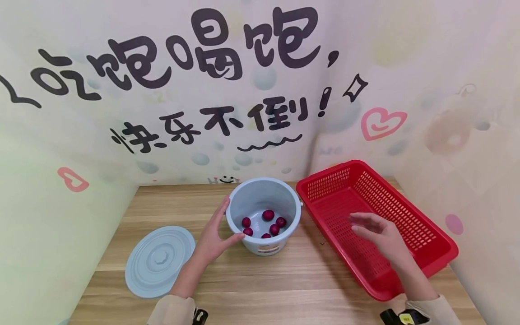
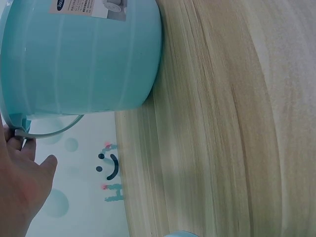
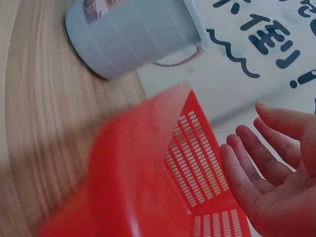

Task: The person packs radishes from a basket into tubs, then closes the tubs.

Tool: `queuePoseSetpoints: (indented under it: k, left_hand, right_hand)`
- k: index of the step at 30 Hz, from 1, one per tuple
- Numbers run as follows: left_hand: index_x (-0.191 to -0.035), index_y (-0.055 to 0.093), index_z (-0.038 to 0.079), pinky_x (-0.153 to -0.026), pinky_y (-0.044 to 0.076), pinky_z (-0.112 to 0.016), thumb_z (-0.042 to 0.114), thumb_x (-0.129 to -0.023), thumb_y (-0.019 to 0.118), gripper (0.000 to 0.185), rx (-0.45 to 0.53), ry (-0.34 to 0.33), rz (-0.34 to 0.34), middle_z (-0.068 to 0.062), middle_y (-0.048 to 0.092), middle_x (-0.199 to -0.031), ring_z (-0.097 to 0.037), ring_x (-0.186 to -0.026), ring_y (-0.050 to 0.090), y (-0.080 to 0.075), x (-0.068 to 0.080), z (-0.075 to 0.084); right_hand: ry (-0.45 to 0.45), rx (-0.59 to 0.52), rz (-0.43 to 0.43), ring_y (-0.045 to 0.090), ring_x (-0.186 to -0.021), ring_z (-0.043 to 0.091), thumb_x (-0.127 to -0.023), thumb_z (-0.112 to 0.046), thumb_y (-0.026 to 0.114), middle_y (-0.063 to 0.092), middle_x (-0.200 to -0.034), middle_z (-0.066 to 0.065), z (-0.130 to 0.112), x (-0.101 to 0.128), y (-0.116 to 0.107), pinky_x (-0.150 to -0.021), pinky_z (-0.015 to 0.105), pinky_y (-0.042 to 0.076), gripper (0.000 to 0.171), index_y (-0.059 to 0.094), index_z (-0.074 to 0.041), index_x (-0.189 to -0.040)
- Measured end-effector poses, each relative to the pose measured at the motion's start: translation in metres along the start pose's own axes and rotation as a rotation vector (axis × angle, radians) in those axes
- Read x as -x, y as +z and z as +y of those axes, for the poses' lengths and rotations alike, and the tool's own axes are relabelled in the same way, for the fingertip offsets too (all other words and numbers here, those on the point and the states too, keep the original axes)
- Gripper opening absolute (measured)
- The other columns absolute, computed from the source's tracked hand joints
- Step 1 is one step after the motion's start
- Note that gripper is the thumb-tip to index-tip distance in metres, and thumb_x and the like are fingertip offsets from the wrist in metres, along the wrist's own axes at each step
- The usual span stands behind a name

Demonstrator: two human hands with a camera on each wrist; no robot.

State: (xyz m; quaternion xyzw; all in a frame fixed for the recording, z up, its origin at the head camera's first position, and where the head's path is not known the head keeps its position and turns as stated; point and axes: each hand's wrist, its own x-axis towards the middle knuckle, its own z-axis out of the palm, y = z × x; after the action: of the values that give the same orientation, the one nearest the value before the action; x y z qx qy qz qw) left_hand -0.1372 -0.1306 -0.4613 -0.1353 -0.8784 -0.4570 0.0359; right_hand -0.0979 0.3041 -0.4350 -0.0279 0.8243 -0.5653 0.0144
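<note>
1. The lid (image 1: 160, 261) is already off the pale blue bucket (image 1: 264, 215) and lies flat on the wooden counter (image 1: 260, 280), well to the left of the bucket and apart from it.

2. The bucket stands upright near the middle of the counter, with its bail handle (image 2: 52, 129) hanging down against the outside wall. Six or so small dark red fruits (image 1: 265, 223) lie on its bottom, loosely gathered toward the near side.

3. The red slotted basket (image 1: 378, 225) sits just to the right of the bucket. Its near left corner is close to the bucket wall. No fruit shows inside the basket in any view, so the moving of fruit, if that is the work, looks not yet begun.

4. The left hand (image 1: 213, 239) rests against the bucket's left wall and rim. Its fingers are straight and its thumb reaches round the near side, so it braces the bucket rather than pinching it.

5. The right hand (image 1: 379, 232) hovers over the basket floor with its palm turned inward. Its fingers (image 3: 247, 168) are loosely spread and slightly bent, and they hold nothing and touch nothing.

6. By my reading, only the opening step is done. All the fruit remains in the bucket.
</note>
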Motion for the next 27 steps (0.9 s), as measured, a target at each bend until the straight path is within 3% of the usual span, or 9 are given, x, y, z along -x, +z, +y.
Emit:
queuePoseSetpoints:
  k: [7,17,20,23,25,27]
  left_hand:
    - [-0.159,0.025,0.029,-0.115,0.033,-0.065,0.037,-0.081,0.082,0.098,0.0,-0.003,-0.002,0.002,0.023,-0.167,-0.034,-0.152,0.027,0.0,0.0,0.0]
    - [-0.159,0.024,0.03,-0.114,0.033,-0.066,0.031,-0.081,0.083,0.098,0.001,-0.013,0.002,0.001,0.023,-0.167,-0.035,-0.152,0.027,0.001,0.0,0.0]
    - [-0.159,0.024,0.03,-0.114,0.034,-0.066,0.03,-0.081,0.083,0.098,-0.003,-0.011,0.002,0.001,0.023,-0.167,-0.036,-0.152,0.027,0.001,0.0,0.0]
    - [-0.159,0.024,0.03,-0.113,0.034,-0.065,0.031,-0.081,0.083,0.098,-0.006,-0.007,0.003,0.001,0.023,-0.167,-0.036,-0.152,0.028,0.001,0.0,-0.001]
    - [-0.159,0.024,0.031,-0.114,0.034,-0.065,0.033,-0.081,0.083,0.098,-0.006,-0.007,0.003,0.002,0.024,-0.167,-0.035,-0.152,0.028,0.001,0.0,-0.001]
    - [-0.159,0.024,0.031,-0.114,0.034,-0.065,0.035,-0.081,0.083,0.098,-0.007,-0.008,0.004,0.002,0.024,-0.167,-0.035,-0.152,0.028,0.001,0.0,0.0]
  right_hand:
    - [0.058,0.036,0.018,0.065,-0.096,-0.009,-0.098,-0.021,0.064,0.068,-0.109,-0.028,0.013,0.005,-0.027,-0.079,0.015,0.056,0.043,0.058,0.0,-0.134]
    - [0.203,0.107,-0.028,0.062,-0.093,-0.008,-0.099,-0.031,0.063,0.062,-0.104,-0.033,0.04,0.002,-0.065,-0.078,0.022,0.059,0.047,0.056,-0.009,-0.139]
    - [0.228,0.158,-0.056,0.062,-0.093,-0.006,-0.098,-0.033,0.063,0.066,-0.111,-0.022,0.048,0.001,-0.073,-0.078,0.025,0.059,0.05,0.055,-0.006,-0.139]
    - [0.28,0.167,-0.111,0.064,-0.096,0.001,-0.098,-0.034,0.063,0.067,-0.124,0.001,0.056,-0.001,-0.079,-0.081,0.03,0.06,0.055,0.052,-0.002,-0.141]
    - [0.318,0.142,-0.176,0.065,-0.098,0.007,-0.097,-0.032,0.064,0.064,-0.13,0.013,0.06,-0.002,-0.082,-0.082,0.033,0.061,0.055,0.051,-0.002,-0.142]
    - [0.343,0.099,-0.261,0.066,-0.099,0.014,-0.097,-0.028,0.065,0.062,-0.133,0.017,0.063,-0.005,-0.085,-0.083,0.036,0.061,0.053,0.052,-0.003,-0.142]
